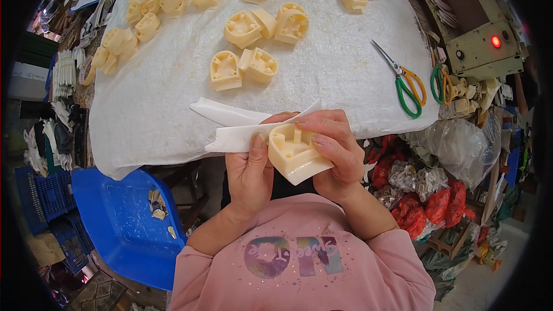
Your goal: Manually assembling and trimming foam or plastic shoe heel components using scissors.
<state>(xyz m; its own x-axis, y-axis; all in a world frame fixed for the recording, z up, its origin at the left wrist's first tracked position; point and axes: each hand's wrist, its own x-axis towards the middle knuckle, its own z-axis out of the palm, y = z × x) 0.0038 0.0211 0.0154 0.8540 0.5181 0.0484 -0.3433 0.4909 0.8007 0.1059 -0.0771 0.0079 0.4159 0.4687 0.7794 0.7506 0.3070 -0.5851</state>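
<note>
Held up over the table's near edge is a cream plastic shoe heel (302, 164), with small posts inside its hollow side. My right hand (337, 150) grips it from the right, fingers across its upper edge and side. My left hand (252, 170) pinches a flat white strip (233, 138) between thumb and fingers, close against the left of the heel. The strip runs behind the heel toward my right fingertips. Another white length (222, 113) sticks out to the left beyond it; whether the two are one piece is hidden by my hands.
Several more cream heels (242, 29) lie in groups on the white woven sheet (167, 92). Scissors with green and orange handles (409, 86) rest at right, before a metal box (484, 49) with a red light. A blue basin (124, 230) stands lower left; red bags (412, 213) lie lower right.
</note>
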